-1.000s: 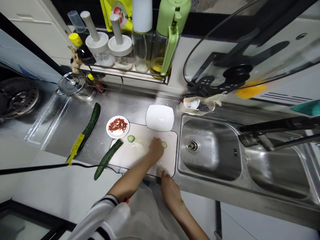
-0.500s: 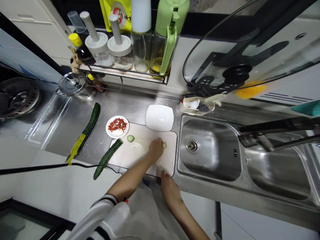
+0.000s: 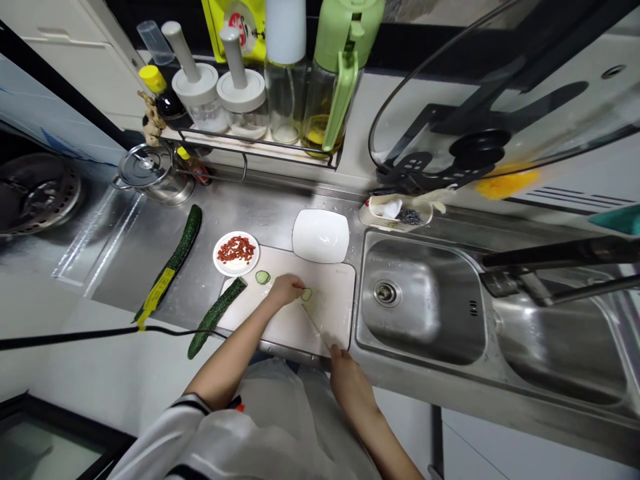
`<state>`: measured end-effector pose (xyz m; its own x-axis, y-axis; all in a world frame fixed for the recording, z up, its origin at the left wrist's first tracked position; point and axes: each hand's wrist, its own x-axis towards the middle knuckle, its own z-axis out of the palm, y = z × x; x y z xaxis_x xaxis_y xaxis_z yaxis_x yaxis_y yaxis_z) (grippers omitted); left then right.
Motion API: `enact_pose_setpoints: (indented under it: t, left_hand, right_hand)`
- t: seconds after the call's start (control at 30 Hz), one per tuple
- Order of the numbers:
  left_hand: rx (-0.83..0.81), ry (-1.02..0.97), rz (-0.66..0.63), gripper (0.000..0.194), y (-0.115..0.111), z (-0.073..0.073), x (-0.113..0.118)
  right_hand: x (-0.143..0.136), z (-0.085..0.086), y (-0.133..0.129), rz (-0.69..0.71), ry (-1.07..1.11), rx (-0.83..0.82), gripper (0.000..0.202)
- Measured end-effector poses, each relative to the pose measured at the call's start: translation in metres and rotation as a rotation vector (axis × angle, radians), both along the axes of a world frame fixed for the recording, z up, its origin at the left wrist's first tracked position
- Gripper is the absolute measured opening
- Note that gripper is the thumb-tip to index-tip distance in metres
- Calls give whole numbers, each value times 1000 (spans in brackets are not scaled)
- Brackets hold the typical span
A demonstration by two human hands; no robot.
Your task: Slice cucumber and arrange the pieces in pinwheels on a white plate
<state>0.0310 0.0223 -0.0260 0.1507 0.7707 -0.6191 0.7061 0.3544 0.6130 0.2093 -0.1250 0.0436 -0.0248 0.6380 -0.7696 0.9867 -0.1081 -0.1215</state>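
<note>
My left hand (image 3: 286, 290) is closed on a small cucumber slice (image 3: 307, 293), pinched at the fingertips over the pale cutting board (image 3: 336, 320). My right hand (image 3: 350, 377) grips a knife (image 3: 314, 323) at the board's front edge, its blade pointing up and left toward the slice. Another cut piece of cucumber (image 3: 263, 277) lies on the board to the left of my left hand. A longer length of cucumber (image 3: 217, 317) rests across the board's left edge. Behind the board, a white dish (image 3: 320, 235) touches or overlaps its rim; I cannot tell which.
A small white plate (image 3: 217, 261) carries chopped red bits. Further left lies a whole cucumber (image 3: 180, 253) with a yellow label. The steel sink (image 3: 425, 300) is at the right, a lidded pot (image 3: 150, 175) at the back left. A black cord (image 3: 100, 339) crosses the lower left.
My left hand has moved left, bringing the cucumber slice with it. The knife blade now shows more fully, and my right hand has shifted slightly right and down.
</note>
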Motion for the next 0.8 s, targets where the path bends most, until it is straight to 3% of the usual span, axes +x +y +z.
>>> enact_pose_setpoints:
  t: [0.17,0.37,0.8]
  left_hand:
    - [91,12,28,20,-11,0,-16]
    - [170,111,79,21,-19,-4,-13]
    - [195,90,134,22,-24,-8,-12]
  right_hand:
    - [1,4,4,4,-2,-13,47]
    - [-8,-5,11,64,-27,82,43]
    - [-19,-14,24,81,8,139,43]
